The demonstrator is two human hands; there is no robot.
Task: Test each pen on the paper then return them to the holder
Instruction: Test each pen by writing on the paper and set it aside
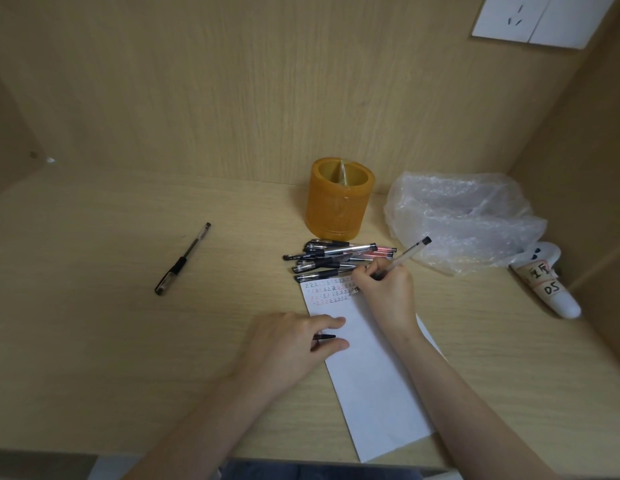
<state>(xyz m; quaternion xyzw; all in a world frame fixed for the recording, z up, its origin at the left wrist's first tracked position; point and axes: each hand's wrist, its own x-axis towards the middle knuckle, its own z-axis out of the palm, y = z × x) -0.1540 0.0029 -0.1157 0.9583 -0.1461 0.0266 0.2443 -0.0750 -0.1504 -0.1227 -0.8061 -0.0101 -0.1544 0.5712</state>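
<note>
Head view: right hand [384,289] pinches pen [407,255], tip on paper [371,375]; holder [339,199] up-left, nearer it; left hand [288,344] flat, clamping cap [326,337]

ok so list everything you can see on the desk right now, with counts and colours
pen holder: one, amber, back of the desk, looks empty
pile of pens: several, count unclear, black and clear with some red, between holder and paper
lone pen: one, black and clear, left on the desk
paper: one white sheet, test marks along its top
plastic bag: one, clear, crumpled, right of the holder
white object: one, handwritten labels, far right
wall socket: one, white, upper right
desk: one, light wood
pen cap: one, black, in the left hand
left hand: on the paper's left edge
right hand: writing with a pen
</note>
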